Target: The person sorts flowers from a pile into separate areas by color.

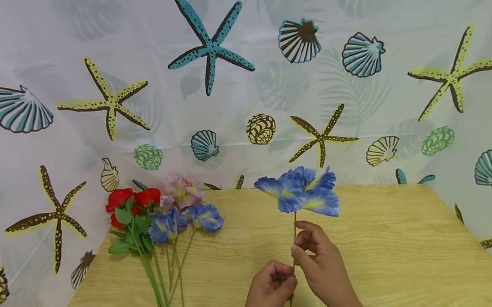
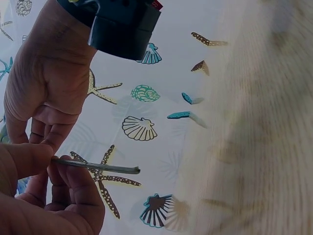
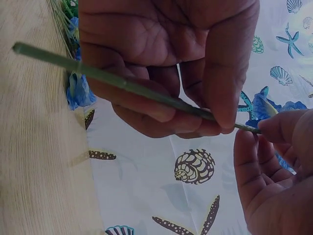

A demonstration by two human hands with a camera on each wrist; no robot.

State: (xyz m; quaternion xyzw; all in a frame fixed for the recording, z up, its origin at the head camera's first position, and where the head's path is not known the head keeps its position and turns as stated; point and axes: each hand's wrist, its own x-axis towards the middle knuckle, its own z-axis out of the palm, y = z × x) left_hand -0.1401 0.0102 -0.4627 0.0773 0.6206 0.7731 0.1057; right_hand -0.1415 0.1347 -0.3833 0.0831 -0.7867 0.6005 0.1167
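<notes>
Across the top of the pic hangs a white cloth (image 1: 239, 102) w/ starfish & shell prints; under it, lower ctr., a wood-grain counter (image 1: 408, 251). Left of ctr. on the counter: red roses (image 1: 118, 199) w/ green leaves, a pink flower (image 1: 184, 191) & blue flowers (image 1: 165, 226), stems toward the bottom edge. R of ctr., the held blue flower (image 1: 298, 192), bloom up, tilted a bit. R hand (image 1: 325, 270), lower R of ctr.: fingers pinching its stem (image 3: 122, 83) below the bloom. L hand (image 1: 266, 292), bottom ctr.: fingers pinching same stem lower down.
</notes>
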